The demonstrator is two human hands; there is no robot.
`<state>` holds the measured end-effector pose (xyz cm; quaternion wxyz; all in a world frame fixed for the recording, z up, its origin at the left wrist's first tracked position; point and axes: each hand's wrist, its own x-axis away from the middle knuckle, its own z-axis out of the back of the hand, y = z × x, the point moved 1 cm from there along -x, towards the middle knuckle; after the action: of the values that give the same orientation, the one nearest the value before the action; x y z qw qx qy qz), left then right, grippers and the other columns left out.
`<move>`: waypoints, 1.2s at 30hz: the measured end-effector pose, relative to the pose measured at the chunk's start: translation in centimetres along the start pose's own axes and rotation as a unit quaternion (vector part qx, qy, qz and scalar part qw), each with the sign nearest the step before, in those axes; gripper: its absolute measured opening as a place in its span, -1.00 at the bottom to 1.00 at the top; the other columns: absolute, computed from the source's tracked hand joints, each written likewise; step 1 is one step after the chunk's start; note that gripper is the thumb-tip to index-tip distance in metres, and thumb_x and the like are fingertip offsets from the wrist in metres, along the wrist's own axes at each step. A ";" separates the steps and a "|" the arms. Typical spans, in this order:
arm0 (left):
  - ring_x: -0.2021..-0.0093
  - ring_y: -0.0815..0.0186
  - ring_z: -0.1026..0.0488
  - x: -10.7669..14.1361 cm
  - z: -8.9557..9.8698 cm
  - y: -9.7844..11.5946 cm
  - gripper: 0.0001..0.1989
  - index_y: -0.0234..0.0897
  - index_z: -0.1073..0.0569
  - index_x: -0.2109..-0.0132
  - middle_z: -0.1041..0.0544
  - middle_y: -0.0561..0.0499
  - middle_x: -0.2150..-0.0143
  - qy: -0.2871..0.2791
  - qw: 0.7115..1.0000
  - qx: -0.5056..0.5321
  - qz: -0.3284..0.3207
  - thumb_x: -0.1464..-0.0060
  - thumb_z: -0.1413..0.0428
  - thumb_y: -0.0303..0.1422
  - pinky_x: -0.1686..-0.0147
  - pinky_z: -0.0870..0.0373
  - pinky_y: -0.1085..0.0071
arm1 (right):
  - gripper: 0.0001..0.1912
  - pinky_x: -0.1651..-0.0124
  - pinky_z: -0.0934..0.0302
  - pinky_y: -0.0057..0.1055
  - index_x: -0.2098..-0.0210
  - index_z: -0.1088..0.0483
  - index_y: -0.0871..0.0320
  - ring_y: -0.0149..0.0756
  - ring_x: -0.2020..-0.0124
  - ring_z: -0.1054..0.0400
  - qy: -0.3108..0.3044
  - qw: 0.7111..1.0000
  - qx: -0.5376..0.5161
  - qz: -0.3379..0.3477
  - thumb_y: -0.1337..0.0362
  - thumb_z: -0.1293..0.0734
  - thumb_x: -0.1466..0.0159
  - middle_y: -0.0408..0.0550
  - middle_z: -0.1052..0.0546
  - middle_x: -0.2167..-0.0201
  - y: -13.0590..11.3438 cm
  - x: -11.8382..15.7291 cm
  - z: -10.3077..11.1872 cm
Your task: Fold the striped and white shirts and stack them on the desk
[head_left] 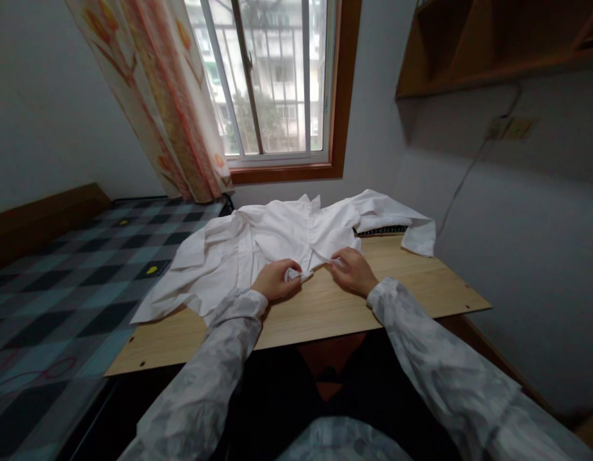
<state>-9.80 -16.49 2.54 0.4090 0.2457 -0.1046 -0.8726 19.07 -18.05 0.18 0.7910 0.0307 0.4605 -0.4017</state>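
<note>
White collared shirt point(282, 227) spread, creased, across the wooden surface point(301, 323).
Uneven pull could skew the front or bunch the cloth — loose fabric, far edge unheld. Left hand point(276, 282) curled, gripping a bunched bit of near edge; right hand point(353, 271) pinching the edge just beside — both low over the surface, forearms angled inward.

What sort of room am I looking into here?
Probably a bedroom: there's what looks like a bed with a checked cover on the left, a floral curtain by the window, and wooden shelving on the wall.
</note>
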 end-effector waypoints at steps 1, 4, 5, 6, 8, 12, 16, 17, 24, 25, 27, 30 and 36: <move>0.21 0.17 -0.60 -0.1 -0.1 0.0 -0.76 -0.17 -0.64 0.05 -0.69 -0.01 0.18 0.008 1.000 -0.006 0.004 -0.22 -0.19 -0.20 0.15 -0.44 0.31 | -0.92 0.00 -0.32 -0.16 0.16 -0.54 0.10 -0.06 0.15 -0.47 -0.002 1.000 -0.008 -0.002 0.27 -0.40 -0.38 0.05 -0.62 0.25 -0.2 -0.1 -0.3; 0.24 0.17 -0.60 -0.4 -0.5 -0.1 -0.74 -0.16 -0.64 0.01 -0.68 -0.02 0.23 0.042 0.999 -0.025 0.022 -0.32 -0.11 -0.21 0.19 -0.42 0.32 | -0.90 -0.04 -0.30 -0.18 0.14 -0.57 0.10 -0.08 0.16 -0.50 -0.007 1.000 -0.026 -0.006 0.32 -0.38 -0.39 0.02 -0.66 0.23 -0.5 -0.5 -1.6; 0.24 0.17 -0.60 -0.5 -0.6 -0.1 -0.73 -0.16 -0.63 -0.01 -0.68 -0.02 0.22 0.052 0.998 -0.027 0.025 -0.34 -0.10 -0.21 0.18 -0.43 0.32 | -0.89 -0.04 -0.29 -0.19 0.13 -0.58 0.10 -0.09 0.16 -0.51 -0.005 0.999 -0.034 -0.011 0.33 -0.38 -0.39 0.01 -0.66 0.23 -0.6 -0.7 -2.0; 0.23 0.17 -0.60 -0.5 -0.7 -0.1 -0.73 -0.16 -0.63 -0.01 -0.68 -0.02 0.21 0.059 0.998 -0.028 0.027 -0.36 -0.10 -0.19 0.18 -0.43 0.31 | -0.89 -0.03 -0.29 -0.19 0.14 -0.59 0.10 -0.10 0.17 -0.51 0.000 0.999 -0.043 -0.018 0.34 -0.39 -0.38 0.01 -0.67 0.23 -0.6 -0.9 -2.5; 0.21 0.16 -0.61 -0.6 -0.9 -0.2 -0.74 -0.15 -0.62 0.00 -0.68 -0.01 0.19 0.053 0.998 -0.029 0.023 -0.33 -0.16 -0.14 0.17 -0.44 0.31 | -0.91 -0.01 -0.29 -0.22 0.17 -0.59 0.10 -0.12 0.16 -0.50 0.013 0.997 -0.061 -0.035 0.34 -0.41 -0.36 0.00 -0.66 0.23 -0.8 -1.4 -3.3; 0.14 0.16 -0.60 -0.6 -1.2 -0.4 -0.78 -0.11 -0.63 0.04 -0.67 0.01 0.12 0.022 0.999 -0.045 0.007 -0.17 -0.28 -0.23 0.13 -0.45 0.32 | -0.95 0.01 -0.28 -0.25 0.23 -0.57 0.09 -0.14 0.15 -0.45 0.000 0.994 -0.097 -0.044 0.34 -0.42 -0.35 -0.04 -0.59 0.27 -1.3 -2.0 -4.3; 0.19 0.20 -0.60 -0.5 -1.3 -0.4 -0.78 -0.07 -0.66 0.03 -0.65 0.02 0.10 0.023 0.999 -0.047 0.004 -0.16 -0.27 -0.33 0.19 -0.42 0.33 | -0.93 0.00 -0.26 -0.23 0.22 -0.59 0.08 -0.14 0.13 -0.42 -0.036 0.992 -0.119 -0.038 0.29 -0.42 -0.39 -0.03 -0.55 0.26 -1.8 -2.1 -4.4; 0.20 0.21 -0.59 -0.5 -1.3 -0.3 -0.79 -0.06 -0.66 0.03 -0.65 0.02 0.10 0.027 0.999 -0.047 0.002 -0.19 -0.26 -0.31 0.21 -0.41 0.34 | -0.91 -0.01 -0.26 -0.22 0.21 -0.60 0.08 -0.14 0.12 -0.42 -0.039 0.991 -0.125 -0.040 0.28 -0.41 -0.41 -0.03 -0.55 0.25 -1.8 -2.1 -4.4; 0.18 0.22 -0.58 -0.9 -1.2 0.4 -0.83 -0.07 -0.67 0.01 -0.64 -0.03 0.07 0.027 0.991 -0.109 -0.072 -0.30 -0.21 -0.32 0.23 -0.38 0.35 | -0.83 0.00 -0.27 -0.23 0.23 -0.61 0.08 -0.15 0.11 -0.42 -0.009 0.982 -0.173 -0.077 0.21 -0.39 -0.47 -0.03 -0.55 0.26 -1.7 -2.6 -5.3; 0.16 0.21 -0.58 -1.0 -1.2 0.3 -0.81 -0.08 -0.67 0.00 -0.65 -0.04 0.03 0.024 0.988 -0.120 -0.093 -0.30 -0.21 -0.35 0.20 -0.39 0.34 | -0.82 0.01 -0.27 -0.24 0.23 -0.61 0.08 -0.16 0.12 -0.42 -0.009 0.980 -0.180 -0.083 0.20 -0.39 -0.47 -0.04 -0.55 0.26 -1.8 -2.7 -5.5; 0.10 0.19 -0.59 -1.1 -1.4 0.0 -0.76 -0.08 -0.66 -0.05 -0.65 -0.06 -0.07 0.022 0.983 -0.131 -0.130 -0.31 -0.19 -0.41 0.13 -0.42 0.31 | -0.81 0.04 -0.28 -0.26 0.23 -0.62 0.08 -0.18 0.14 -0.43 -0.015 0.977 -0.195 -0.089 0.19 -0.39 -0.48 -0.04 -0.56 0.27 -1.9 -2.7 -5.9; 0.05 0.17 -0.59 -1.2 -1.7 -0.8 -0.68 -0.07 -0.64 -0.12 -0.65 -0.07 -0.11 0.031 0.979 -0.130 -0.157 -0.32 -0.16 -0.45 0.07 -0.44 0.28 | -0.81 0.07 -0.29 -0.28 0.20 -0.64 0.09 -0.19 0.17 -0.44 -0.025 0.974 -0.212 -0.081 0.21 -0.38 -0.47 -0.05 -0.57 0.27 -2.0 -2.6 -6.1; 0.10 0.18 -0.59 -1.2 -1.8 -1.2 -0.74 -0.12 -0.61 -0.11 -0.65 -0.09 -0.02 0.037 0.981 -0.126 -0.145 -0.36 -0.13 -0.40 0.09 -0.43 0.30 | -0.87 0.06 -0.32 -0.29 0.17 -0.65 0.08 -0.20 0.17 -0.47 -0.040 0.969 -0.227 -0.089 0.22 -0.43 -0.42 -0.06 -0.59 0.25 -1.7 -2.3 -6.3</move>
<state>-9.00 -14.71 0.92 0.3090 0.2365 0.0581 -0.9194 12.95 -15.19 -1.14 0.7560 -0.2073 0.5084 -0.3563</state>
